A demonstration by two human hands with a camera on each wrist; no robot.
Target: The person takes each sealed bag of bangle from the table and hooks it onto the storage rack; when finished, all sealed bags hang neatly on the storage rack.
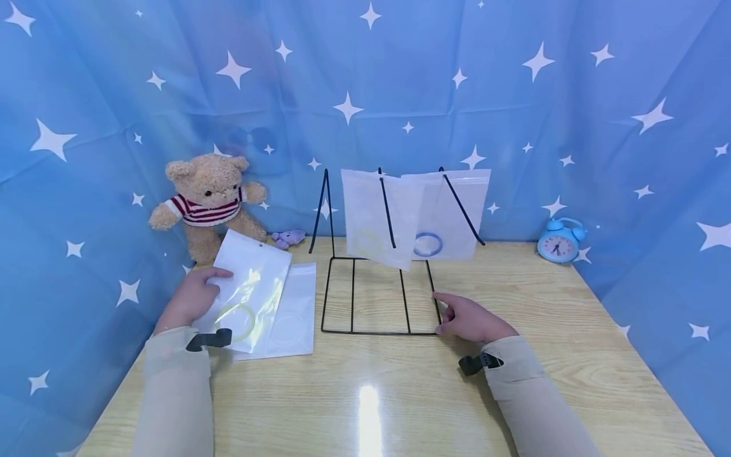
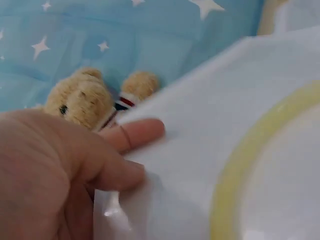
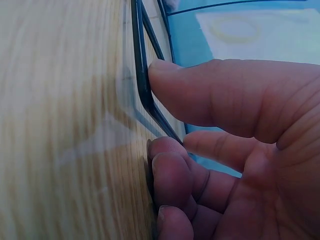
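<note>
My left hand [image 1: 191, 298] pinches the left edge of a clear-fronted white plastic bag [image 1: 268, 263] between thumb and fingers. Inside it shows a pale yellow ring [image 2: 226, 185]. A second white bag [image 1: 299, 317] lies partly beneath it on the table, with a faint round outline. At the near right corner of a black wire rack [image 1: 371, 332], my right hand [image 1: 471, 319] holds the frame; the thumb [image 3: 195, 95] lies against the bar and the other fingers curl by the corner. Two bags hang from the rack's prongs, one with a yellow ring [image 1: 367, 242], one with a blue ring [image 1: 428, 244].
The leftmost prong [image 1: 320, 212] of the rack has no bag on it. A teddy bear [image 1: 208, 190] sits at the back left, beside a small purple toy [image 1: 288, 238]. A blue alarm clock [image 1: 559, 241] stands at the back right. Blue star-patterned cloth [image 1: 400, 76] surrounds the wooden table [image 1: 297, 406].
</note>
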